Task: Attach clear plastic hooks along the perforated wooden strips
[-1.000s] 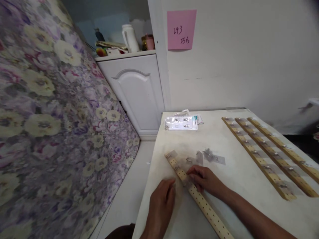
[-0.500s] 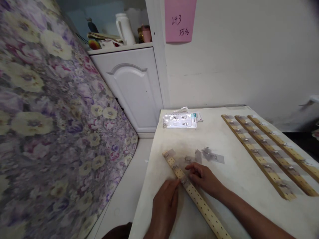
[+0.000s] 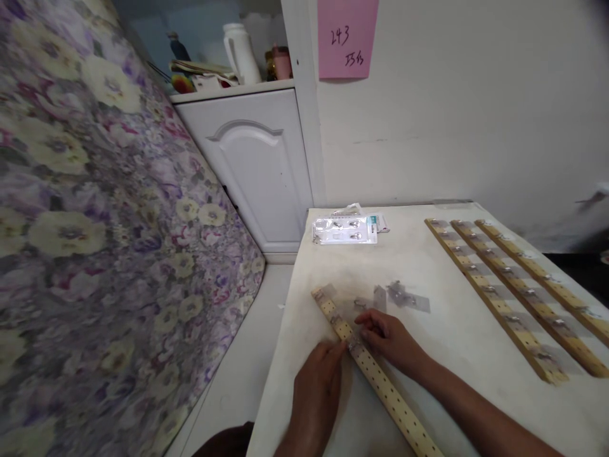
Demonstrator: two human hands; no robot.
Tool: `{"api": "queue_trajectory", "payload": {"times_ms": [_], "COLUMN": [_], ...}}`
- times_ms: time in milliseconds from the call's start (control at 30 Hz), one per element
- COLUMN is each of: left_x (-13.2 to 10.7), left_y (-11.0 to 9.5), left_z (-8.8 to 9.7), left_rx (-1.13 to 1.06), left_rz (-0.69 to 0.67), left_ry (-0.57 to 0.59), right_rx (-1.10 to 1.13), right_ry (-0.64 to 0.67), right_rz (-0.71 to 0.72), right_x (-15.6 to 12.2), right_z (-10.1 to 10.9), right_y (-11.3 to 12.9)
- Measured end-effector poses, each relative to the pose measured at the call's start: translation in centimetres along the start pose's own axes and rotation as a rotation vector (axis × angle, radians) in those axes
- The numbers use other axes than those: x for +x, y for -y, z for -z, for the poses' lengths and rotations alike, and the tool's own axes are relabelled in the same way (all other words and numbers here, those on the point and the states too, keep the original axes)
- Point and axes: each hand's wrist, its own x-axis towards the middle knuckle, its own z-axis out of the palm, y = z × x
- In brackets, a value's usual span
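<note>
A pale wooden strip with rows of small holes [image 3: 383,384] lies slantwise on the table. Clear plastic pieces with small metal parts sit along its far half. My left hand [image 3: 316,384] is closed at the strip's left edge, its fingertips on the wood. On the other side, my right hand [image 3: 390,341] hovers close to the strip with curled fingers; whether a small thing is between them is hidden. Just beyond it lie loose clear plastic pieces with metal clips [image 3: 399,294].
Three similar strips [image 3: 499,304] with clear pieces lie side by side at the right. A clear blister pack [image 3: 343,230] rests near the table's back edge. Flowered cloth [image 3: 118,254] hangs at the left, beside a white cabinet [image 3: 252,171]. A pink paper [image 3: 347,38] is on the wall.
The whole view has shifted very slightly. Both hands keep nearly the same place at the strip, with only a small movement of the fingers.
</note>
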Motion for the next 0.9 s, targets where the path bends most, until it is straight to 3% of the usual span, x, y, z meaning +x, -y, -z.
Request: {"api": "queue_trajectory", "payload": {"times_ms": [900], "left_x": [-0.16], "left_y": [0.27], "left_z": [-0.23], "left_rx": [0.093], "left_rz": [-0.019], "left_ry": [0.019], "right_rx": [0.02], "right_ry": [0.003], "right_rz": [-0.002], "right_x": [-0.21], "right_z": [0.08], "right_y": [0.04]}}
